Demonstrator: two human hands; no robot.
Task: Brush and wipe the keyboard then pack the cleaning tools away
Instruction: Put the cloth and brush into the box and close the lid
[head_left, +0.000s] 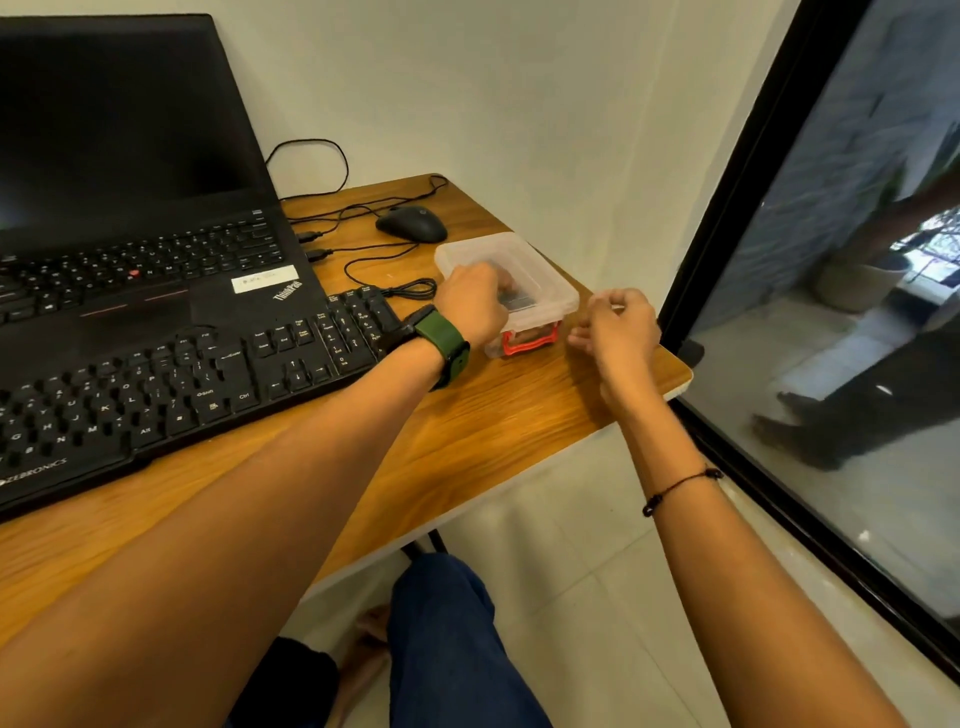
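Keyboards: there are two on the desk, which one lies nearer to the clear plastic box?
The separate black keyboard at the front. Its right end comes close to the clear box, while the laptop's built-in keyboard sits farther back and left.

A brown wooden table (519, 426) is sitting against a plain white wall (493, 93) at the far side. Pale square floor tiles (587, 597) are showing near us. A big black-framed glass door (841, 291) is standing on the right.
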